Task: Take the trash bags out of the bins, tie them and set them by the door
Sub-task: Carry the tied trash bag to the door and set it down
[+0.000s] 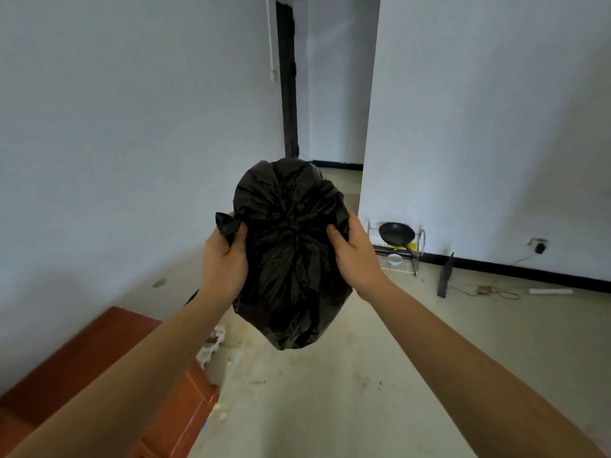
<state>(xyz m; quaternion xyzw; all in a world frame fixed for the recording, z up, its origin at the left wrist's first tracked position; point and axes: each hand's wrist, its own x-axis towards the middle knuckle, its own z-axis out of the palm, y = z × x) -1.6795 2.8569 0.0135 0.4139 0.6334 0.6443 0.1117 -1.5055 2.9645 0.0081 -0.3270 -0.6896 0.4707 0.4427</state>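
hands (224, 262) gripping both sides, trash bag (291, 252) between

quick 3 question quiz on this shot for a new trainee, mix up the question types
1. True or false: the left hand and right hand hold the black trash bag clear of the floor.
2. What sits in the wire dish rack by the wall? A) a black wok and a white bowl B) a kettle C) a stack of plates
3. Fill in: a loose corner of the bag sticks out of the ___ hand.

Key: 1 true; 2 A; 3 left
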